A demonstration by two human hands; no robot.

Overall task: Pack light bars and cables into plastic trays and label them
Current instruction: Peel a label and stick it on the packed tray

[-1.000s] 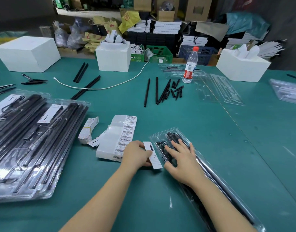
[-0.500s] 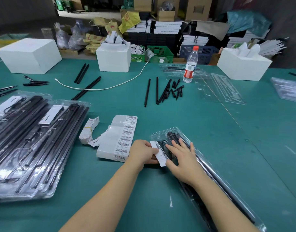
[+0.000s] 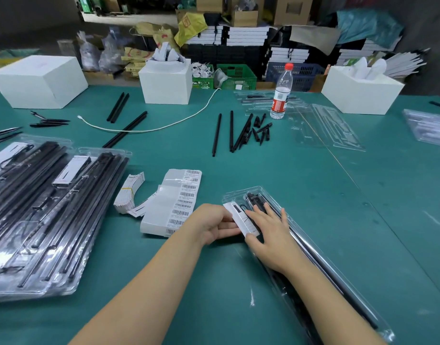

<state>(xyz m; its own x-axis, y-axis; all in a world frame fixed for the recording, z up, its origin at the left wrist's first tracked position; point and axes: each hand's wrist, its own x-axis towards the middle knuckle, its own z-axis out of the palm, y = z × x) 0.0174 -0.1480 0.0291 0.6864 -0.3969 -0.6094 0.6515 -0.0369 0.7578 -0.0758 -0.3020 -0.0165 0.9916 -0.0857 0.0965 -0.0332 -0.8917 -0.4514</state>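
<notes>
A clear plastic tray lies diagonally in front of me, with black light bars and a coiled black cable inside. A white label card sits over the tray's near-left end. My left hand pinches the card's left edge. My right hand rests flat on the tray with straight fingers, its fingertips on the card's right side. To the left lies a sheet stack of barcode labels and a banded bundle of white cards.
Stacks of packed trays fill the left. Loose black bars and small black parts lie mid-table near a water bottle. Empty clear trays lie far right; three white boxes and a white cable sit behind.
My left hand has slid the white card rightward from beside the tray onto its left end, under my right fingertips. The right hand stayed on the tray.
</notes>
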